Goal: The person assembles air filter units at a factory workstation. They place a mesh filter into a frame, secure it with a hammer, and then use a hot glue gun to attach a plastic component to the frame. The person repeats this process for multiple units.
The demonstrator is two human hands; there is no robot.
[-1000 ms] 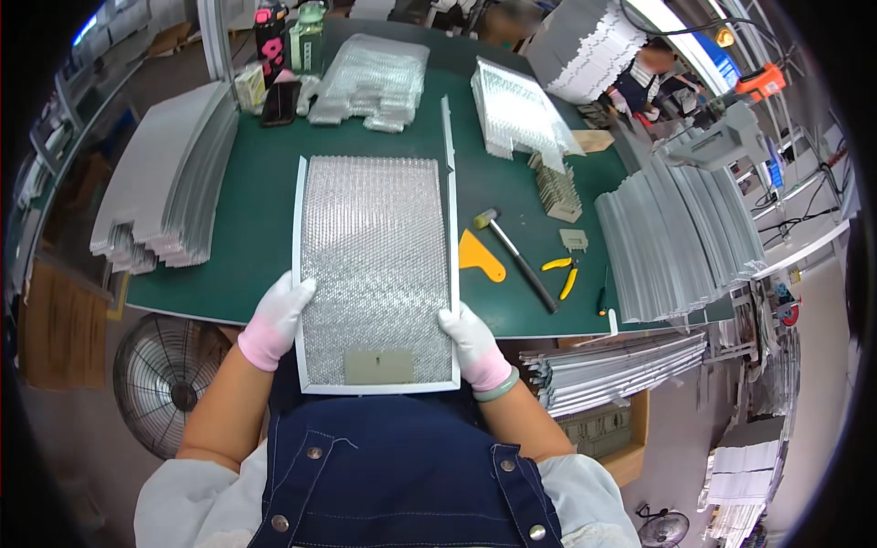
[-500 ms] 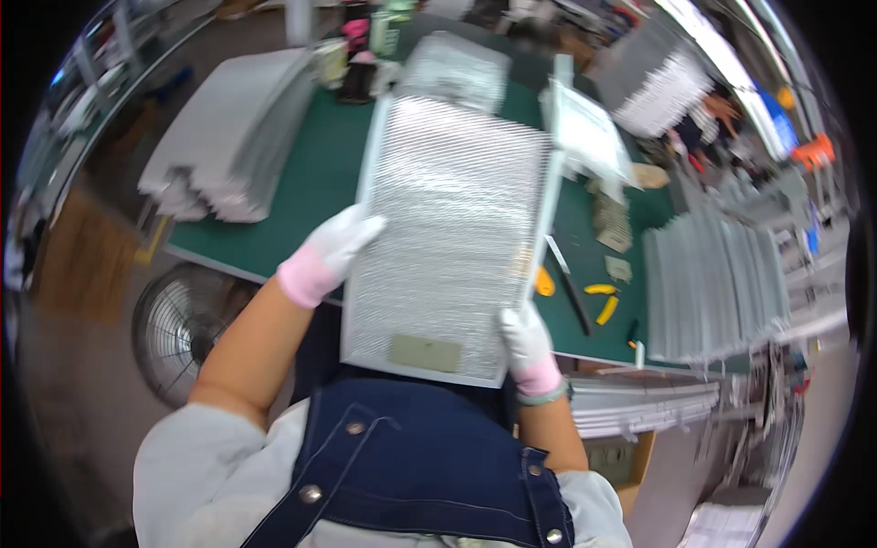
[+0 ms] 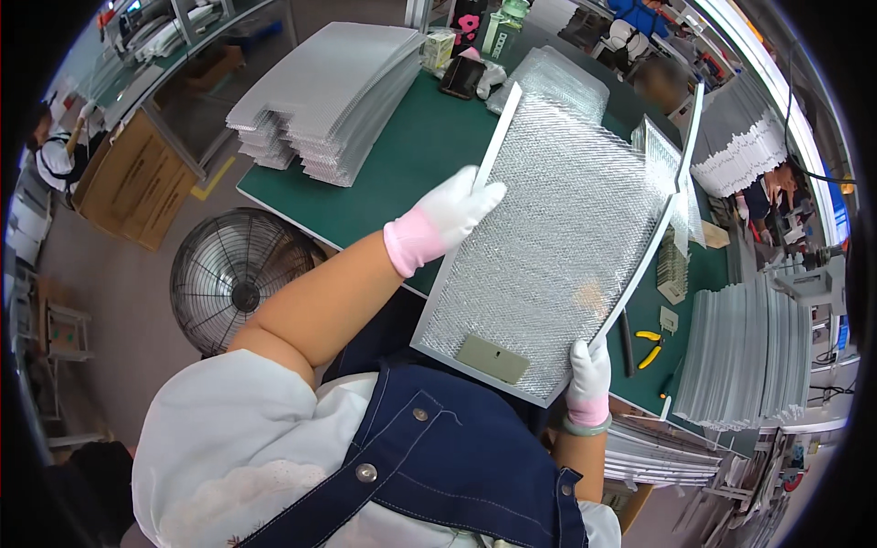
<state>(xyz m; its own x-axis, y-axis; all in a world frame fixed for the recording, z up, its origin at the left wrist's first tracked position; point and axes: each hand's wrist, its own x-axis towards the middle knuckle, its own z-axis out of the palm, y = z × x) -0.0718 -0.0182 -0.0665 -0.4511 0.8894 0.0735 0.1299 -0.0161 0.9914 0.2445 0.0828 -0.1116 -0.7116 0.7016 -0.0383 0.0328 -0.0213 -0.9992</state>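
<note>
**Mesh panel lifted and tilted off the table**

Lifted clear of the green table [image 3: 384, 173] since a second ago, when it lay flat near the person's body, the mesh panel [image 3: 557, 247] is now held up in the air, slanted so its far end leans to the right. It hangs over the near edge of the table, with a small grey tab at its near end.

Left hand [image 3: 448, 215], in a white glove with a pink cuff, rests against the panel's left frame edge about halfway along it. Its fingers lie straight and close together, pointing far and right, laid flat on the frame rather than curled round it. The left forearm is bare and reaches up from the lower left, elbow bent.

Right hand [image 3: 589, 374], also gloved, grips the near right corner of the frame; its fingers are closed round the edge, thumb side toward the mesh, and the wrist is upright.

On the far left of the table sits a stack of mesh sheets [image 3: 320, 91]. Another stack of panels [image 3: 744, 352] stands at the right. Yellow-handled pliers [image 3: 650, 347] lie on the table near the right hand. A floor fan [image 3: 239, 279] stands left of the table, below its edge.
</note>
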